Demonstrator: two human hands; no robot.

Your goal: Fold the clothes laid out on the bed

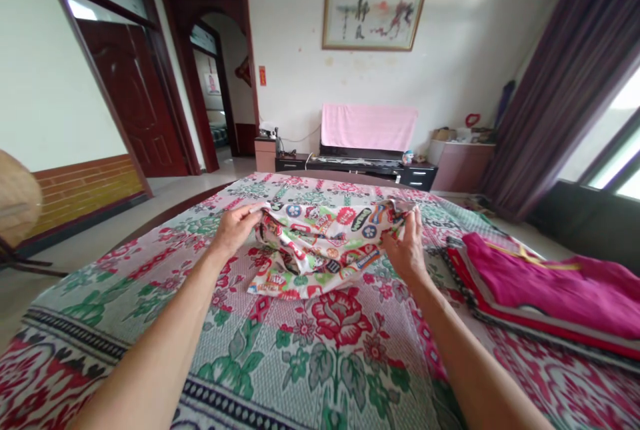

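Pinching printed fabric over a flowered cover: left hand and right hand; white wall beyond.

The white cloth has multicoloured prints, the spread red flowers.

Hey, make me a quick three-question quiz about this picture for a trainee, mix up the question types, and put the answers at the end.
1. Multiple choice: what do the left hand and the right hand hold between them?
A) the purple curtain
B) a printed cloth
C) the framed picture

2. True or false: a stack of folded clothes lies to the right of the printed cloth.

3. Fill the gap: the spread below the hands is patterned with red and pink ____ and green leaves.

Key: 1. B; 2. True; 3. flowers
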